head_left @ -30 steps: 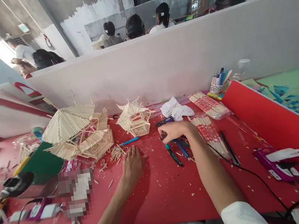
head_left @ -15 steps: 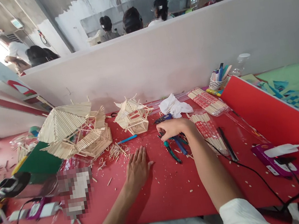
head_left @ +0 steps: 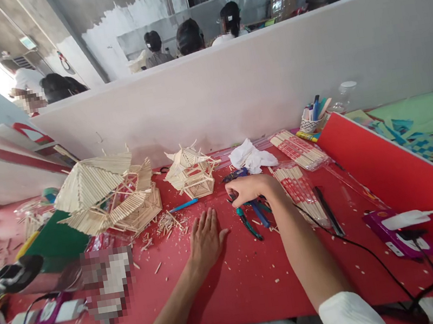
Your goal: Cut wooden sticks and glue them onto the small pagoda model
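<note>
your left hand [head_left: 206, 243] rests flat, released, on the table [head_left: 245, 291]; your right hand [head_left: 245, 189] meets the pliers [head_left: 248, 224], grasp indeterminable.

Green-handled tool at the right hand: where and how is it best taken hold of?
Probably by the green handle, from the near side: this curved part lies exposed, slanting nearward and right, while the right hand partly covers the far end.

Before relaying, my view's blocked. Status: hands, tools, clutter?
Left hand palm down on red tabletop. Right hand at green-and-black-handled tool, grip unclear. Pale wooden stick scraps near left hand.
</note>
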`<state>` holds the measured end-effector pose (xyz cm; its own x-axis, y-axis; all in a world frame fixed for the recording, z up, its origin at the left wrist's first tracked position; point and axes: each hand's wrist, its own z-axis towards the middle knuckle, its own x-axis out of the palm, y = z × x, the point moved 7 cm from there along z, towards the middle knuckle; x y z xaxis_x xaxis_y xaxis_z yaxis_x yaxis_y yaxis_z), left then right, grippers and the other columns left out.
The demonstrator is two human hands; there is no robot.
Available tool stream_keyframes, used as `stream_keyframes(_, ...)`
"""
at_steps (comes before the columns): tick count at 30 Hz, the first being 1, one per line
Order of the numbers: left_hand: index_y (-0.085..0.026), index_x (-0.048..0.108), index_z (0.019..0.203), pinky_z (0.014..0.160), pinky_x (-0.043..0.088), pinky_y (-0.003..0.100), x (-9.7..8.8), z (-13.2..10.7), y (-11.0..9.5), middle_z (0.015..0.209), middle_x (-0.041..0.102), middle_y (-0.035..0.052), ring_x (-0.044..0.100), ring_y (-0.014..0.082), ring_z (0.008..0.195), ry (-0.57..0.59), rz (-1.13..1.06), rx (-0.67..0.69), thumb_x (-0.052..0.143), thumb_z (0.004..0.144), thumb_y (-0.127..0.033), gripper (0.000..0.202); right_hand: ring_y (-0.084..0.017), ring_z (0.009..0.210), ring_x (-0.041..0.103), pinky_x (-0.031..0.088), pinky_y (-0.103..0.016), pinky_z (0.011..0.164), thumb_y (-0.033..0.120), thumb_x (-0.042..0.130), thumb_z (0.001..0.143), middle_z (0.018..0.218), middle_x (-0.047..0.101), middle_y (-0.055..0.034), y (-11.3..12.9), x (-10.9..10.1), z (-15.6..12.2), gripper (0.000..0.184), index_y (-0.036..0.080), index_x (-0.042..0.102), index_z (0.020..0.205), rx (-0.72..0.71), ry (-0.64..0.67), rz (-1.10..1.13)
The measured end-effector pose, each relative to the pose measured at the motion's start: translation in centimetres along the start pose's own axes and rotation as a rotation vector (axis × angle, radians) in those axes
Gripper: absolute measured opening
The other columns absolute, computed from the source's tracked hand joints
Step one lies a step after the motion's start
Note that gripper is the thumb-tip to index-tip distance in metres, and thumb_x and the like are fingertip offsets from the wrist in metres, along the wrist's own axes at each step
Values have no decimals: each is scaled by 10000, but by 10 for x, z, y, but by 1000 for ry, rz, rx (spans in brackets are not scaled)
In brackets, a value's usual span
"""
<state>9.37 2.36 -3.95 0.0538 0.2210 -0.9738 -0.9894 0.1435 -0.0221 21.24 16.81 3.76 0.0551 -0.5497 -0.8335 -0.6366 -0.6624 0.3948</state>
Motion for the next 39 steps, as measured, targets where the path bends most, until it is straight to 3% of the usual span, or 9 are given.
stream_keyframes(8, -173, 414, 1556, 1205, 332, 560, -4, -22, 30, 1579, 461, 145, 434, 355, 1459, 18, 57, -91, 304, 1042, -561, 653, -190, 761, 597, 318, -283, 563, 384, 679, 729, 951, 677, -17, -2, 1, 0, 301, 240, 550, 959, 5, 6, 3)
stream_keyframes(16, -44, 449, 1513, 1212, 311, 593, -12, -35, 59, 1497, 518, 263, 421, 397, 1461, -49, 156, -182, 314, 1026, -598, 750, -188, 748, 581, 311, -281, 567, 378, 676, 726, 916, 662, -20, -1, 0, 0, 302, 236, 555, 965, -11, -1, -5)
stream_keyframes(19, -24, 444, 1513, 1225, 292, 578, -12, -31, 58, 1526, 485, 260, 405, 398, 1470, -32, 155, -170, 320, 1026, -595, 761, -184, 741, 581, 312, -278, 559, 373, 671, 723, 904, 659, -14, -1, 1, 2, 287, 237, 545, 943, -14, 8, -18)
stream_keyframes(23, -146, 394, 1567, 1224, 305, 534, -5, -12, 34, 1607, 415, 131, 377, 339, 1497, 24, 112, -39, 276, 1037, -596, 705, -184, 750, 586, 321, -277, 554, 387, 663, 724, 918, 658, -11, -2, 2, 4, 281, 238, 534, 924, -8, 13, -23)
stream_keyframes(26, -163, 367, 1581, 1219, 320, 489, 1, 3, 23, 1609, 417, 109, 388, 296, 1496, 61, 85, 14, 254, 1046, -581, 688, -185, 758, 586, 317, -280, 552, 384, 665, 726, 927, 662, -12, -1, 1, 2, 277, 236, 529, 917, -12, 10, -17)
stream_keyframes(33, -122, 398, 1565, 1230, 252, 554, -1, 4, 49, 1596, 423, 154, 408, 349, 1475, 50, 137, -110, 246, 1047, -576, 705, -182, 754, 590, 317, -279, 561, 374, 672, 733, 937, 665, -12, 0, 0, -2, 292, 236, 538, 953, 6, 11, -2)
stream_keyframes(39, -80, 469, 1515, 1224, 256, 568, -12, 1, 76, 1519, 516, 206, 464, 363, 1433, 6, 169, -162, 252, 1049, -566, 708, -180, 731, 577, 308, -280, 552, 372, 668, 727, 907, 654, -11, -2, 2, 3, 279, 236, 547, 939, -14, 10, -23)
